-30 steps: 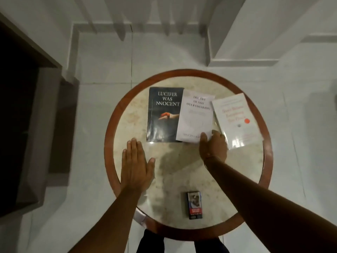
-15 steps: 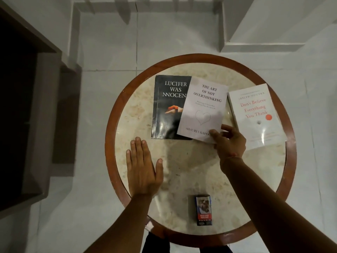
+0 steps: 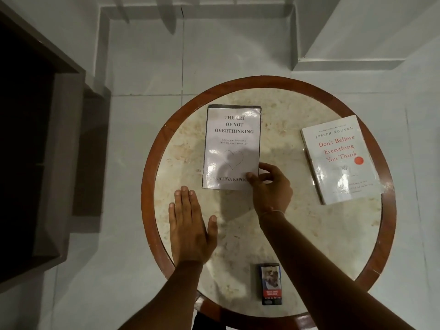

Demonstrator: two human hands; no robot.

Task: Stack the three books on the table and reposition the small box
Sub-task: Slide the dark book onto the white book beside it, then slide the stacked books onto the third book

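With the right hand (image 3: 270, 186) pinching the near corner of the pale heart-cover paperback (image 3: 232, 146) atop a dark book, the left hand (image 3: 189, 225) flat and empty on the round marble bench (image 3: 285, 222), letting go crookedly could skew the stack, while the white red-lettered book (image 3: 340, 158) and small dark box (image 3: 271, 283) wait apart.

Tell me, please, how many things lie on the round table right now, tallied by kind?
Books: 3, the white heart-cover book lying on a dark book of which only edges show, plus the white red-lettered book apart at the right.
Small boxes: 1, the small box near the table's front rim.
Total: 4
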